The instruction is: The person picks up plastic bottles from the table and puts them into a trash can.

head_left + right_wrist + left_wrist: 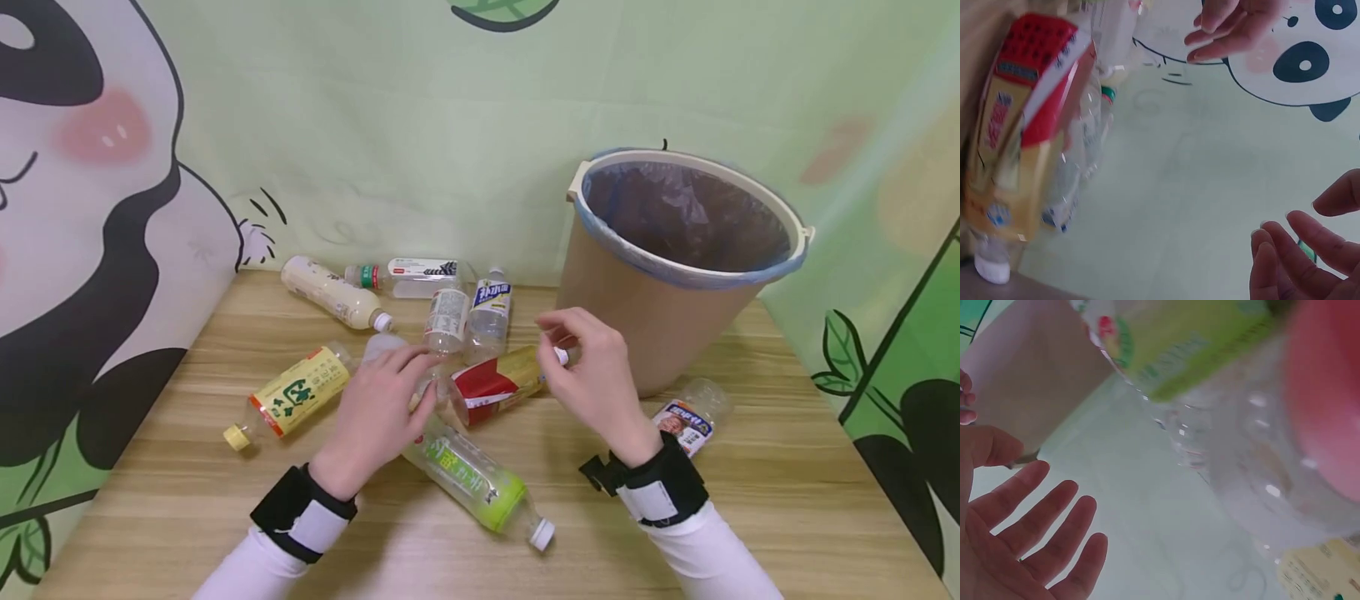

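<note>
My left hand (pixel 378 408) hovers above the rear end of a clear bottle with a green label (pixel 472 479), its white cap toward the front right. In the left wrist view that hand's fingers (pixel 1063 515) are spread and relaxed, with nothing in them. My right hand (pixel 592 375) is over the capped end of a bottle with a red and yellow label (pixel 498 383), partly hiding its white cap. Its fingers (pixel 1294 250) bend loosely around air in the right wrist view. Left of my left hand lies a yellow-labelled bottle (pixel 300 392) with a yellow cap.
A tan bin (pixel 622 308) lined with a bag stands at the back right. Behind the hands lie a cream bottle (pixel 330 292), a green-capped bottle (pixel 423 271) and two clear labelled bottles (pixel 491 304). Another labelled bottle (pixel 682 425) lies beside my right wrist. A printed cloth backs the wooden table.
</note>
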`<state>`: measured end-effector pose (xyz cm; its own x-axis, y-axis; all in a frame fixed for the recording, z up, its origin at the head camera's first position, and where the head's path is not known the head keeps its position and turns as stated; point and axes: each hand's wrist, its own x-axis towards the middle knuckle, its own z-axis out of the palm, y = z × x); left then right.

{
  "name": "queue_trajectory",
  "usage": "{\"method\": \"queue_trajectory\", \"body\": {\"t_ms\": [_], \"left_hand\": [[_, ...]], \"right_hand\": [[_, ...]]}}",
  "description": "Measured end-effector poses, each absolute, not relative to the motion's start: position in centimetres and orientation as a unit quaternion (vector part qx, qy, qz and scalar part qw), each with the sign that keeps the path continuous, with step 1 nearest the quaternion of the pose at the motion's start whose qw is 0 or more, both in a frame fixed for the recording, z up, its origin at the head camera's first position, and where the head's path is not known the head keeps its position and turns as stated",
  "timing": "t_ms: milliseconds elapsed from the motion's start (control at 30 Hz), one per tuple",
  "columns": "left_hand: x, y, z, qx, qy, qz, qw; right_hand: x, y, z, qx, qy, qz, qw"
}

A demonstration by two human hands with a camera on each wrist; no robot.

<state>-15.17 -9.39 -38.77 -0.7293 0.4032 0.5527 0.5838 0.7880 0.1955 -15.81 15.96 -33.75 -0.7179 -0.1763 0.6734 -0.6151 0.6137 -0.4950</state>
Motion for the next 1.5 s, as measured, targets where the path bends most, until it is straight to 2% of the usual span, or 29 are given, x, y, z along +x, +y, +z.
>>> {"method": "queue_trajectory", "body": {"t_ms": [233,567,700,967,1100,1500], "left_hand": [[-15.3,-11.8,-39.3,-0.262,-0.924,-0.153,0.234],[-16.4,-15.6,-40.0,-0.225,-0.937,-0.085,0.252],[-16.9,-17.4,-40.3,-0.205,-0.947,-0.070,0.236],[-17.6,-20.9,-41.7,-0.149,-0.973,-0.051,0.171],[-17.7,-21.8,-42.5,-0.137,-0.978,-0.055,0.150],[-17.6,-22.7,-44.8,-0.139,-0.983,-0.067,0.100]], "right_hand": [[-16.0,13.4,-35.2,0.233,-0.862,0.393,0.219],[-16.8,9.0,-35.6,0.267,-0.863,0.406,0.142],[-16.8,7.4,-35.5,0.277,-0.858,0.422,0.089],[-16.7,5.4,-35.1,0.277,-0.843,0.462,0.008],[-16.5,5.2,-35.1,0.274,-0.842,0.465,-0.009],[-16.3,5.6,-35.6,0.275,-0.852,0.445,-0.005]]}}
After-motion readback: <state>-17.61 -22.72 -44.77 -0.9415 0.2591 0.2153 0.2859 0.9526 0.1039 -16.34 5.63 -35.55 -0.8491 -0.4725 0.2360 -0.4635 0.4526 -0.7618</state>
